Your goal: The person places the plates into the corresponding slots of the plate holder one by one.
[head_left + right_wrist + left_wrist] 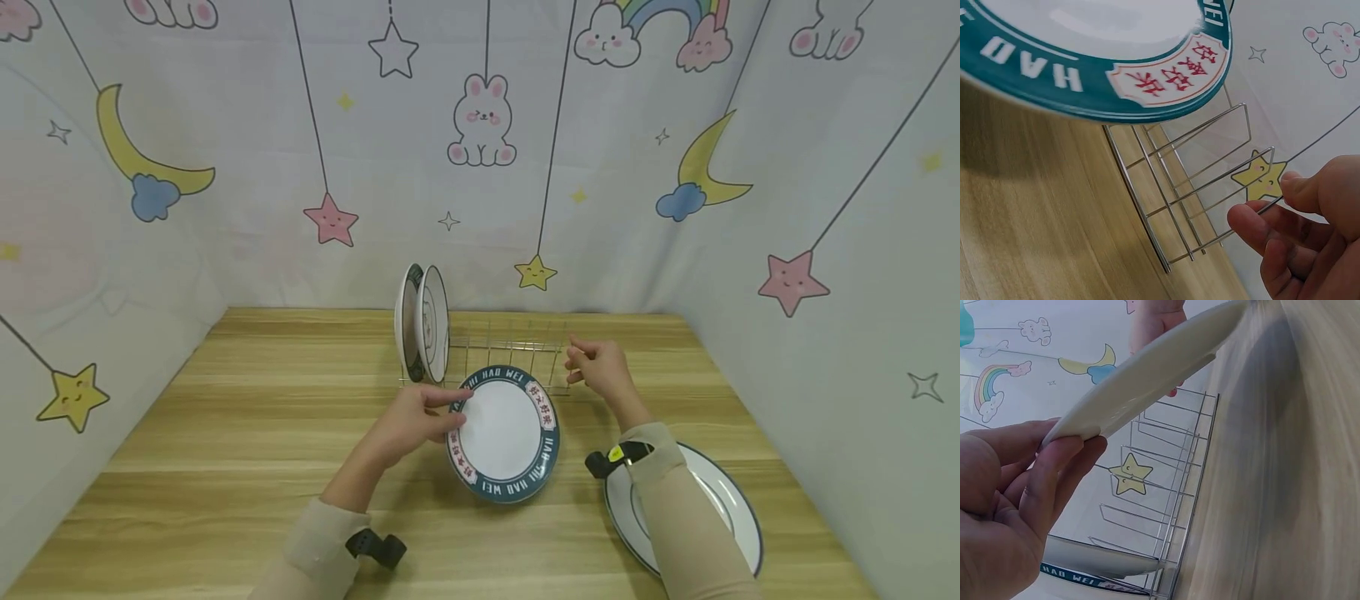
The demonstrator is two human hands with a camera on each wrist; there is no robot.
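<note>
Head view, lower right: a large white plate (723, 492) lies on the table (225, 467) beneath the right sleeve (684, 517), so lowering that arm could knock it. At the centre of the frame, the blue-rimmed plate (501, 429) tilts in front of the wire rack (1169, 204), held only at its left edge; the left hand (412, 415) pinches the rim between thumb and fingers, and so one-sided a hold could let the plate twist or slip. Right of centre, the right hand (603, 367) pinches the end wire of the rack; should that hold loosen, a bump might slide or tip the wirework. Farther back, left of centre, two upright plates (434, 325) stand close together in the rack, where a jolt could chip or topple them.
</note>
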